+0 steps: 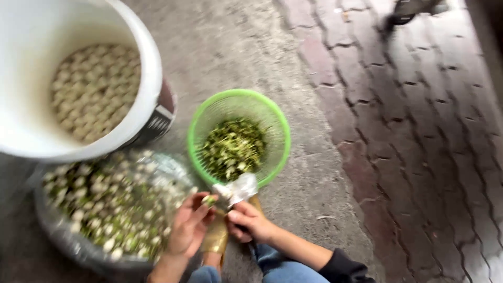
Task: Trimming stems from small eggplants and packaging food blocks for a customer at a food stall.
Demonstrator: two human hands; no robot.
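My left hand (187,224) pinches a small green and white pod (209,199) at its fingertips. My right hand (250,220) grips a tool with a brownish handle (216,238) and a tip wrapped in shiny plastic (237,189), held against the pod. Just beyond the hands sits a green mesh basket (272,116) holding green scraps (233,147). On the left a clear bowl (63,236) holds several small green and white pods. A white bucket (149,68) above it contains pale peeled seeds (95,90). The picture is motion-blurred.
Grey concrete ground runs under the containers, with reddish paving bricks (419,131) to the right. A dark shoe (406,13) shows at the top right. My blue jeans (277,267) and a dark sleeve (343,268) lie at the bottom edge.
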